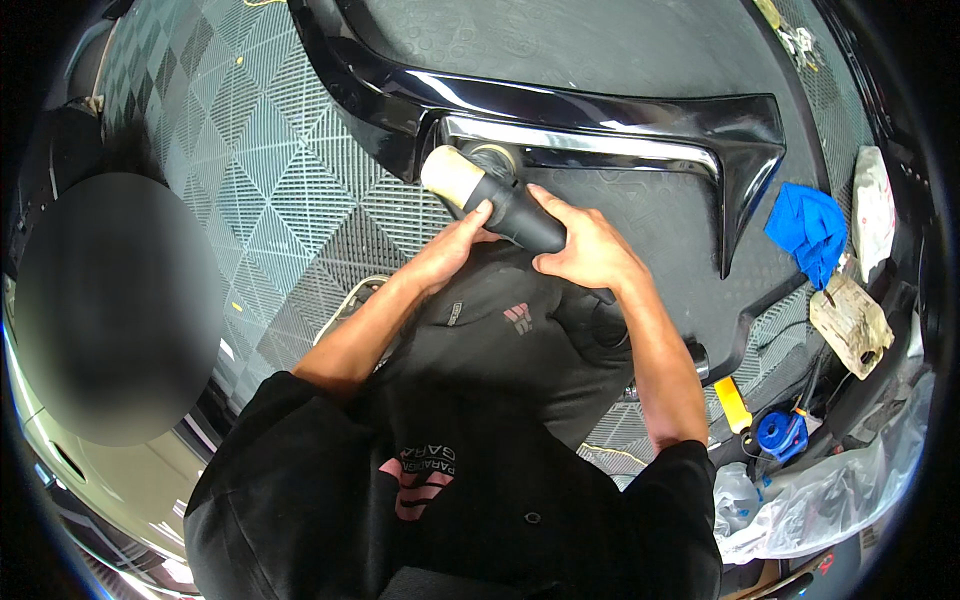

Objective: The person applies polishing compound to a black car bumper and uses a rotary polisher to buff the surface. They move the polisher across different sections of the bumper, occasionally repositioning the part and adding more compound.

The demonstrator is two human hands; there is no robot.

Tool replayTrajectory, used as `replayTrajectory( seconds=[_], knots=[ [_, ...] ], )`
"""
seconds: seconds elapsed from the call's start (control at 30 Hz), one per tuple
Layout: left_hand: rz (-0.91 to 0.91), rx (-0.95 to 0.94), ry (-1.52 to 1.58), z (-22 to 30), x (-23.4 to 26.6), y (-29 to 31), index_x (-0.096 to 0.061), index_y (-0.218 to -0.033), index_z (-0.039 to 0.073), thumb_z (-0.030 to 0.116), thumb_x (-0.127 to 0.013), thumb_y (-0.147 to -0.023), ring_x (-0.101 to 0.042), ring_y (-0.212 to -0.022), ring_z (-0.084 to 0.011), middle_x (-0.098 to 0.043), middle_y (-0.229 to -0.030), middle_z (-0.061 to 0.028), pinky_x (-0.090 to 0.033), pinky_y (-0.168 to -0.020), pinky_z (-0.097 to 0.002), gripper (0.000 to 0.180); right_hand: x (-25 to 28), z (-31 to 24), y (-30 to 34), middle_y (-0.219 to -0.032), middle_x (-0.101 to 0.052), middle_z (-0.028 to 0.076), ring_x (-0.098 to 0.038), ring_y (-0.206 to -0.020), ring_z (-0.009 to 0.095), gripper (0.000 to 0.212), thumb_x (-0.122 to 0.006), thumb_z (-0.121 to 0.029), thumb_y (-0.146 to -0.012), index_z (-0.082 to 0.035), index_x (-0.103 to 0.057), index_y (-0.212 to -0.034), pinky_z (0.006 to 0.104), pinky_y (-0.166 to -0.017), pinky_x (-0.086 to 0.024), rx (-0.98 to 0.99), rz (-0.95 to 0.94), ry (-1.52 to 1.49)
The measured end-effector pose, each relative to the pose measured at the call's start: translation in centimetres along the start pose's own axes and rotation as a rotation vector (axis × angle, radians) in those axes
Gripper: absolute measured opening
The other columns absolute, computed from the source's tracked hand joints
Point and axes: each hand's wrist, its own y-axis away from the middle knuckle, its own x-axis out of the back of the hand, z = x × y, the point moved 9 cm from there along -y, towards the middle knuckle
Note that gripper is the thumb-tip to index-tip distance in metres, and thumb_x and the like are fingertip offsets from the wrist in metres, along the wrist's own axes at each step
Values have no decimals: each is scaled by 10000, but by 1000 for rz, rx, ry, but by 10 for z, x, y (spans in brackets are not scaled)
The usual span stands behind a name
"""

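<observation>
A power polisher point(512, 212) with a dark body and a cream-coloured head lies across both my hands. My right hand point(597, 247) is wrapped round its black body, thumb and fingers on opposite sides. Closer to the cream head, my left hand point(446, 256) grips it from the left with the thumb on top; the other fingers are mostly hidden underneath. The polisher's round pad end is against or just above a glossy black car trim piece point(600, 118), by its inner recess; whether it touches, I cannot tell. The trim lies curved across a dark mat point(640, 215).
To the right are a blue cloth point(808, 228), a worn pale board point(850, 322), a blue reel point(781, 436), a yellow object point(733, 404) and clear plastic sheeting point(840, 500). A blurred-out shape covers the left side, above an olive car panel point(110, 485). Grey tiles point(270, 215) cover the floor.
</observation>
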Motion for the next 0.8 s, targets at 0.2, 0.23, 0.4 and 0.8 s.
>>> replayTrajectory(
  seconds=[0.2,0.23,0.4,0.8],
  knots=[
    [-79,-60,-205,38,-56,10,-601,-1358,-106,607,-488,-1059,-566,-1269,-231,-632,-1364,-203,-413,-1124,-355,781,20,33,30,-1400,-659,198,-657,-1275,331,959,-810,-101,-660,-132,-485,-1562,385,-1072,-502,4,87,-118],
    [-76,-110,-266,48,-65,11,-629,-1312,-115,593,-525,-1048,-595,-1221,-224,-670,-1301,-197,-436,-1088,-344,763,25,38,37,-1361,-675,212,-679,-1229,332,951,-807,-98,-664,-124,-487,-1559,389,-1044,-514,13,130,-128],
    [-99,-209,-351,60,-109,-6,-709,-1132,-83,606,-636,-983,-651,-995,-206,-727,-1028,-150,-506,-894,-366,708,40,69,71,-1385,-665,205,-654,-1276,271,962,-812,-63,-657,-92,-482,-1560,359,-1081,-479,46,261,-239],
    [-99,-103,-443,63,-145,-17,-712,-1166,-39,505,-722,-953,-667,-1048,-200,-737,-1101,-141,-509,-956,-365,584,46,96,106,-1555,-525,189,-501,-1434,243,983,-845,-18,-687,-12,-422,-1575,338,-1190,-380,6,366,-392]
  ],
)
